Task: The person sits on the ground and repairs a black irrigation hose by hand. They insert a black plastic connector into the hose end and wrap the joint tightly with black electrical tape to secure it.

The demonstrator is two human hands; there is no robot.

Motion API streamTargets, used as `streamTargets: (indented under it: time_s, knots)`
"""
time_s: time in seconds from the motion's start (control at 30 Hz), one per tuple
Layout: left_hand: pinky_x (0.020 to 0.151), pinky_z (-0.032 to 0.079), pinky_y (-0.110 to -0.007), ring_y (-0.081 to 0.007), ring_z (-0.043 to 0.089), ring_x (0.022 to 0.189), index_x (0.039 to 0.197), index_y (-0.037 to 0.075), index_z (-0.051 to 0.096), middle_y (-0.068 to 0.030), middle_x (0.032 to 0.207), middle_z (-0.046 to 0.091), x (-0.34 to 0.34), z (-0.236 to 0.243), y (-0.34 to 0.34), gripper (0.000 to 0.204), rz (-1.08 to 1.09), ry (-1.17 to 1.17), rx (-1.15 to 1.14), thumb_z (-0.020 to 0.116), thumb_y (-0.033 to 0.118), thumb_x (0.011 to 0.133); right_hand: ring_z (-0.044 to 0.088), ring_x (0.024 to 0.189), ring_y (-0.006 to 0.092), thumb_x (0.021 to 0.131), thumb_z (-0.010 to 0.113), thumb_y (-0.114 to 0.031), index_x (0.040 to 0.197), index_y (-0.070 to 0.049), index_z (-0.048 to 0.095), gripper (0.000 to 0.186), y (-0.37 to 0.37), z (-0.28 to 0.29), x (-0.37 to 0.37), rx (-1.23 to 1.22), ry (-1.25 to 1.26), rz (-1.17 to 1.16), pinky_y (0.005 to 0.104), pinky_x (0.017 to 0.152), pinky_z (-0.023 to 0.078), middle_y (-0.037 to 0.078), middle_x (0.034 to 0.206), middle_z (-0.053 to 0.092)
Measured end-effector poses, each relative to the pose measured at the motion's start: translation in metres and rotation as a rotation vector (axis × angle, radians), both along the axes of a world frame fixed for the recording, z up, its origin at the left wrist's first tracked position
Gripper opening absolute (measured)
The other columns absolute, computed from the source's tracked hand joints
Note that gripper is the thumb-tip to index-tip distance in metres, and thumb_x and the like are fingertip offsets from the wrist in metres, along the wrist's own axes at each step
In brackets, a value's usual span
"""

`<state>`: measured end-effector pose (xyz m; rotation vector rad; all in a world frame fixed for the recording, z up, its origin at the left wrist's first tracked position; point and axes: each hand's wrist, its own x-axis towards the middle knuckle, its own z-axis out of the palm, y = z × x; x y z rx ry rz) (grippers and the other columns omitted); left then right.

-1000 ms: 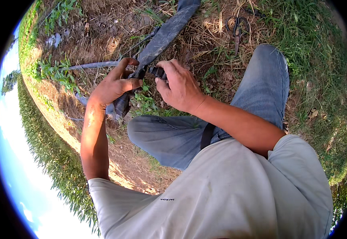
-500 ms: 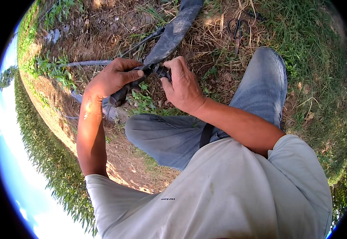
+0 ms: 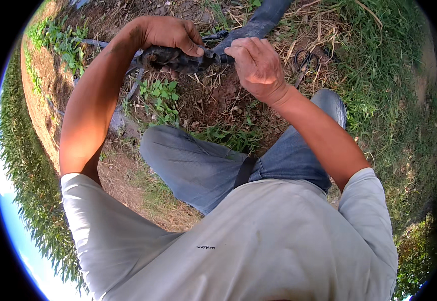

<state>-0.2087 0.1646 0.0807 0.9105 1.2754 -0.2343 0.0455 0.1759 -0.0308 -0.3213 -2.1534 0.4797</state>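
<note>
A crumpled, dirty black hose end is gripped in my left hand, its thumb pressed on top and its fingers wrapped around the far side. From its right end sticks a short black pipe fitting. My right hand is closed on the fitting's outer end, fingers curled over it. Just beyond both hands, a wide dark flat hose runs up to the far edge. How the fitting sits inside the hose end is hidden by my fingers.
Dark-handled scissors lie on dry straw right of my right hand. A thin grey tube crosses the soil at left. Leafy weeds grow before my bent knees, with grass at right.
Both hands have moved farther away from me, still holding the hose end and fitting. My right hand has shifted right and turned, knuckles up; the hose end now lies more level.
</note>
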Motion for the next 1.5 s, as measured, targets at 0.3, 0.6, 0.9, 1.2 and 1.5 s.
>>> streamTargets:
  time_s: [0.3, 0.6, 0.9, 1.2, 1.5]
  knots:
    - [0.080, 0.057, -0.036, -0.0168, 0.069, 0.082, 0.110, 0.001, 0.072, -0.0047, 0.091, 0.074, -0.042, -0.040, 0.002, 0.032, -0.003, -0.120, -0.164, 0.063, 0.031, 0.104, 0.065, 0.091, 0.0254, 0.077, 0.069, -0.002, 0.108, -0.011, 0.065, 0.032, 0.025, 0.008, -0.021, 0.120, -0.020, 0.088, 0.0403, 0.078, 0.049, 0.004, 0.103, 0.065]
    - [0.064, 0.060, -0.032, -0.0153, 0.070, 0.071, 0.125, -0.005, 0.069, -0.0070, 0.084, 0.071, 0.008, 0.011, -0.049, 0.040, 0.178, 0.064, 0.089, 0.067, 0.028, 0.102, 0.074, 0.078, 0.0236, 0.092, 0.071, -0.006, 0.123, 0.004, 0.052, 0.038, -0.080, 0.025, 0.006, -1.433, -0.103, -0.023, 0.0361, 0.072, 0.058, 0.016, 0.095, 0.070]
    - [0.070, 0.050, -0.035, -0.0128, 0.056, 0.073, 0.119, -0.006, 0.069, -0.0106, 0.077, 0.065, 0.050, 0.005, -0.112, 0.033, 0.133, 0.226, 0.462, 0.066, 0.023, 0.102, 0.072, 0.072, 0.0166, 0.098, 0.068, -0.012, 0.125, 0.007, 0.047, 0.038, -0.121, 0.035, 0.008, -1.747, -0.036, -0.084, 0.0315, 0.065, 0.058, 0.012, 0.094, 0.069]
    - [0.074, 0.051, -0.042, -0.0269, 0.065, 0.074, 0.117, -0.007, 0.069, -0.0210, 0.083, 0.070, 0.065, -0.002, -0.115, 0.030, 0.082, 0.288, 0.549, 0.063, 0.019, 0.102, 0.074, 0.069, 0.0285, 0.092, 0.073, -0.009, 0.116, 0.003, 0.048, 0.037, -0.126, 0.033, 0.005, -1.633, -0.079, -0.190, 0.0407, 0.066, 0.057, 0.017, 0.082, 0.071]
    - [0.074, 0.049, -0.048, -0.0472, 0.061, 0.078, 0.106, -0.009, 0.066, -0.0293, 0.082, 0.064, 0.077, 0.009, -0.116, 0.026, 0.071, 0.326, 0.649, 0.061, 0.016, 0.101, 0.071, 0.090, 0.0478, 0.085, 0.078, -0.007, 0.119, 0.001, 0.049, 0.046, -0.119, 0.015, 0.005, -1.208, -0.087, -0.128, 0.0486, 0.077, 0.056, 0.028, 0.100, 0.069]
